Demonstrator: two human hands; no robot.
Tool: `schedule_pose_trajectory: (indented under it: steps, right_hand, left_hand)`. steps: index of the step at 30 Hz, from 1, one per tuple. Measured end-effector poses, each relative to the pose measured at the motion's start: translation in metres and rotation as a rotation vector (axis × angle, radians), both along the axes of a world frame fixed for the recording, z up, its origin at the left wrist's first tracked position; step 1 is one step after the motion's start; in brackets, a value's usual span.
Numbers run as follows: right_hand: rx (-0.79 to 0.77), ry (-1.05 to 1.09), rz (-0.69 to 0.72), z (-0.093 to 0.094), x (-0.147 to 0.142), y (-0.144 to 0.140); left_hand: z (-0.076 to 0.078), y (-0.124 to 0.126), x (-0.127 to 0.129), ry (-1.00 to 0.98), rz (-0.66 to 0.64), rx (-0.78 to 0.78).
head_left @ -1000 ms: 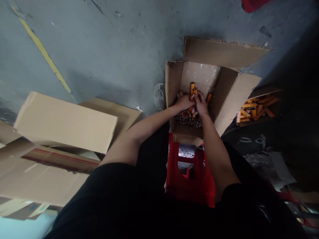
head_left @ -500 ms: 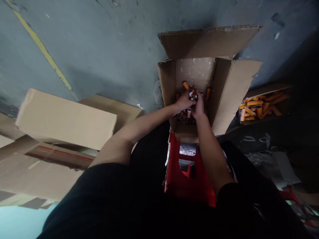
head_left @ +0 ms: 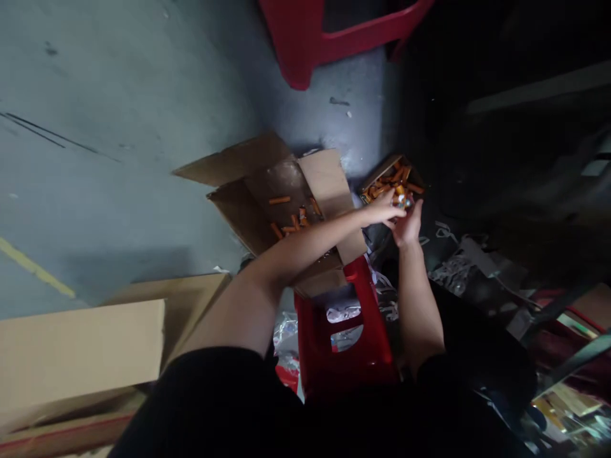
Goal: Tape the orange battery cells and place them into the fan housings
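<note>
Both hands meet over a small box (head_left: 377,175) filled with several orange cylinders (head_left: 396,181). My left hand (head_left: 384,207) and my right hand (head_left: 408,222) are cupped together around a bundle of orange cylinders (head_left: 400,201). To their left stands an open cardboard box (head_left: 248,219) with a few loose orange cylinders (head_left: 289,226) on its bottom. My left forearm crosses over that box's right flap.
A red plastic stool (head_left: 346,343) stands between my knees. Another red stool (head_left: 310,38) is at the top. Closed cardboard boxes (head_left: 81,346) lie at the lower left. Plastic wrap and clutter (head_left: 477,273) cover the floor at the right. The grey floor (head_left: 119,127) has a yellow line.
Both hands have lifted a bundle of cylinders out of the large box and carried it right, over the small box. The view has swung to follow.
</note>
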State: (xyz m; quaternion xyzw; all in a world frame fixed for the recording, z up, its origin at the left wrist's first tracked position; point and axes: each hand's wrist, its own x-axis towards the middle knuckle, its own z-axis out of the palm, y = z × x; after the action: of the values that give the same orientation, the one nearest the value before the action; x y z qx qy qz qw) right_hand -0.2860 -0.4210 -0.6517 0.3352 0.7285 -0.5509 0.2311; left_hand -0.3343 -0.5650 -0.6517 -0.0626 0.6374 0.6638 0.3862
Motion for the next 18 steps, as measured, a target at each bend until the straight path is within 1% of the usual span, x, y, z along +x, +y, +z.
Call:
schedule_pose_trajectory:
  steps: [1, 2, 3, 4, 5, 6, 7, 8, 9, 11, 12, 13, 14, 15, 16, 17, 18]
  right_hand:
    - [-0.005, -0.049, 0.014, -0.008, -0.007, 0.017]
    - [0.009, -0.071, 0.035, -0.013, -0.010, 0.031]
    - [0.050, -0.055, 0.064, -0.016, -0.008, 0.040]
    - [0.110, -0.007, 0.099, -0.015, -0.002, 0.044]
    - [0.171, 0.055, 0.137, -0.013, 0.009, 0.042]
    - [0.219, 0.119, 0.178, -0.008, 0.023, 0.035]
    - [0.244, 0.173, 0.224, -0.003, 0.039, 0.022]
    - [0.234, 0.211, 0.279, 0.002, 0.057, 0.003]
    - [0.190, 0.230, 0.339, 0.007, 0.075, -0.019]
    - [0.030, 0.245, 0.498, 0.011, 0.107, -0.073]
    - [-0.051, 0.255, 0.605, 0.010, 0.121, -0.100]
    - [-0.103, 0.263, 0.722, 0.007, 0.131, -0.126]
    - [-0.107, 0.262, 0.835, 0.000, 0.140, -0.148]
    - [-0.057, 0.244, 0.941, -0.008, 0.145, -0.166]
    - [0.031, 0.210, 1.030, -0.018, 0.149, -0.180]
    - [0.132, 0.167, 1.092, -0.030, 0.151, -0.190]
    - [0.217, 0.120, 1.127, -0.041, 0.151, -0.196]
  left_hand:
    - [-0.009, 0.008, -0.012, 0.008, 0.033, -0.062]
    - [-0.017, 0.009, -0.019, 0.033, 0.070, -0.135]
    - [-0.022, 0.001, -0.020, 0.081, 0.100, -0.200]
    - [-0.025, -0.014, -0.014, 0.154, 0.119, -0.245]
    - [-0.026, -0.035, -0.004, 0.240, 0.113, -0.271]
    - [-0.026, -0.060, 0.011, 0.327, 0.077, -0.279]
    - [-0.025, -0.087, 0.029, 0.389, 0.014, -0.286]
    - [-0.025, -0.115, 0.048, 0.408, -0.058, -0.304]
    - [-0.024, -0.141, 0.068, 0.394, -0.094, -0.329]
    - [-0.025, -0.182, 0.106, 0.333, -0.136, -0.387]
    - [-0.027, -0.197, 0.123, 0.293, -0.172, -0.417]
    - [-0.030, -0.207, 0.140, 0.255, -0.246, -0.452]
    - [-0.034, -0.213, 0.155, 0.218, -0.348, -0.483]
    - [-0.039, -0.217, 0.169, 0.185, -0.457, -0.507]
    - [-0.044, -0.220, 0.180, 0.160, -0.556, -0.524]
    - [-0.050, -0.222, 0.188, 0.144, -0.631, -0.532]
    - [-0.055, -0.224, 0.194, 0.135, -0.668, -0.528]
